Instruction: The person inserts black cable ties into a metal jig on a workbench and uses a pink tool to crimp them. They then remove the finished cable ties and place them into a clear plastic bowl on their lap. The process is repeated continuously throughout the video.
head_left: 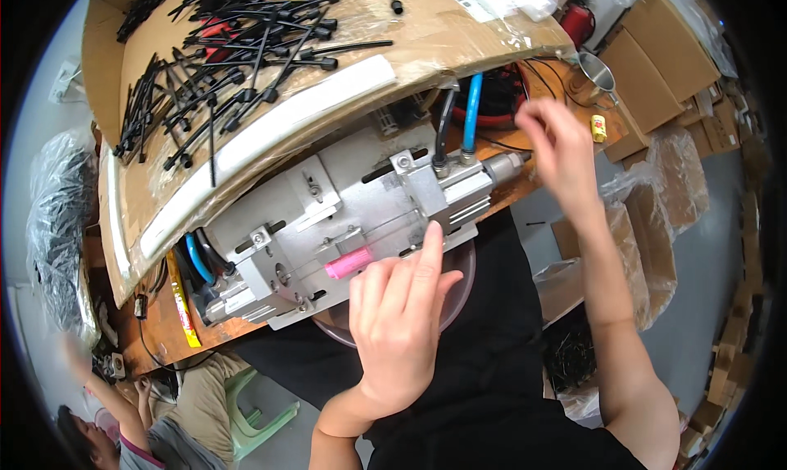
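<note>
A metal machine fixture (361, 179) with a cylinder block at each end lies across the bench in front of me. My left hand (398, 322) is at its front edge, fingers stretched out, index finger pointing up toward the right block, nothing seen in it. Next to those fingers, a small pink cylindrical piece (349, 262) rests on the fixture's front side. My right hand (561, 154) is raised beyond the fixture's right end, near a metal fitting (507, 167). Its fingers are bent and slightly blurred; whether they hold anything cannot be made out.
Many black rod-like parts (246, 77) lie in a cardboard box (443, 40) above the fixture. Blue hose (473, 113) rises from the right block. A metal cup (592, 81) and small yellow container (599, 128) stand right. Another person (164, 445) sits lower left by a green stool (254, 417).
</note>
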`<state>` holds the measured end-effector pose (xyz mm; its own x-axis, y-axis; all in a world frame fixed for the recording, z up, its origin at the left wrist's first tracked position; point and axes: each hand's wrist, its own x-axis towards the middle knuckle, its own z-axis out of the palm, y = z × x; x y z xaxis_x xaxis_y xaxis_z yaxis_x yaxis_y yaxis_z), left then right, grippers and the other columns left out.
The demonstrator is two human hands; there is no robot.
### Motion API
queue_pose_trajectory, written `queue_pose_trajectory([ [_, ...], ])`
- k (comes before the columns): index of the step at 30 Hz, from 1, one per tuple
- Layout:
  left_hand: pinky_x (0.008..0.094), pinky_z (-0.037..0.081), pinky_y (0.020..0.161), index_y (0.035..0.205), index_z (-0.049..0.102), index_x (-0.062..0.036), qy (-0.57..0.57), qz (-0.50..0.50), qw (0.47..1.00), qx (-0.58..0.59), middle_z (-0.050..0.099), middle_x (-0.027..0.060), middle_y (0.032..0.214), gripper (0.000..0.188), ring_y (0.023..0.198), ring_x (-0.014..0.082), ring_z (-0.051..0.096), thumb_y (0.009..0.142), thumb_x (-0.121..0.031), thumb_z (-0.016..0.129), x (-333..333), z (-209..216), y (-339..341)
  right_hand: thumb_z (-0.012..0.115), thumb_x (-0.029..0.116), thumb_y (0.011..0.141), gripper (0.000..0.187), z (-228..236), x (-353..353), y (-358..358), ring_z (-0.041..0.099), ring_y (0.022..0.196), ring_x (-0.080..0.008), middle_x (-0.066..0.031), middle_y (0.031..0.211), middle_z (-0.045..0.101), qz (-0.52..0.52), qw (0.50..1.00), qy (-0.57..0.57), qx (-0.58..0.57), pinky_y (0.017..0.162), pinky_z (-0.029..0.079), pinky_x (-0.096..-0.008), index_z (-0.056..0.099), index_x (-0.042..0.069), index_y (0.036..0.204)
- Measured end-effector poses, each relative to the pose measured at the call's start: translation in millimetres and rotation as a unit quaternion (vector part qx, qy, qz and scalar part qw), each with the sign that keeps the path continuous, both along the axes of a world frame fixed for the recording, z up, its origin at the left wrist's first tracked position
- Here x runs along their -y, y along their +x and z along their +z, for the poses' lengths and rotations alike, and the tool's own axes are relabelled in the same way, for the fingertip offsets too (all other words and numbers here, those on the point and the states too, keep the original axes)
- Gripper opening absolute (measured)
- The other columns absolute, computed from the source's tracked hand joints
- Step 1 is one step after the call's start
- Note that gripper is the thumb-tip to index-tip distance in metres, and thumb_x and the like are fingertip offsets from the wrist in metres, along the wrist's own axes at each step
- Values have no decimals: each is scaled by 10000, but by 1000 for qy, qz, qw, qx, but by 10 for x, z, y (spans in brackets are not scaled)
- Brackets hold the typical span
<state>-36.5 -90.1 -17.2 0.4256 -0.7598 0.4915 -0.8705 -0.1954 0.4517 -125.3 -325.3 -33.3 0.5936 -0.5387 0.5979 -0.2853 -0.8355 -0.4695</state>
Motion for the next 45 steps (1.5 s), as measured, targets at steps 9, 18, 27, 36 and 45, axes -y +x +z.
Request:
queue_pose_trajectory([
  [9, 335, 478, 726, 1128, 655, -6, -78, 49, 995, 33, 679, 93, 909, 410, 832, 202, 623, 725, 75, 657, -530, 500, 813, 596, 51, 869, 193, -75, 722, 280, 576, 972, -400, -217, 999, 641, -13, 980, -115, -161, 840, 456, -442, 676, 8, 1039],
  [18, 358, 476, 820, 968, 673, -64, 10, -130, 952, 277, 612, 69, 1006, 173, 933, 277, 593, 804, -10, 673, 58, 805, 2590, 659, 66, 820, 96, 1086, -293, 764, 587, 674, -339, -156, 729, 603, 172, 965, -148, -133, 633, 456, -380, 622, -22, 829],
  [27, 369, 485, 686, 931, 583, -15, -33, 25, 990, 133, 608, 123, 865, 116, 778, 320, 611, 828, 22, 620, -627, 812, 1993, 603, 67, 744, 108, 1155, -629, 2364, 638, 738, -386, -231, 751, 622, 290, 910, -263, -136, 685, 519, -445, 670, -16, 765],
  [36, 335, 482, 726, 1199, 615, 14, -57, 101, 984, 134, 618, 115, 922, 486, 796, 226, 590, 717, 75, 637, -1027, 420, 1214, 595, 53, 842, 151, 1135, -678, 2429, 662, 831, -381, -230, 864, 669, 286, 947, -143, -29, 736, 525, -429, 639, -29, 960],
  [45, 300, 399, 680, 1348, 452, 97, 90, 100, 989, 60, 496, 77, 875, 614, 754, 179, 486, 760, 5, 602, -617, -448, 101, 557, 140, 951, 202, 1359, -836, 1169, 554, 742, -137, -77, 843, 604, 367, 862, 318, 147, 653, 458, -256, 645, -17, 1043],
])
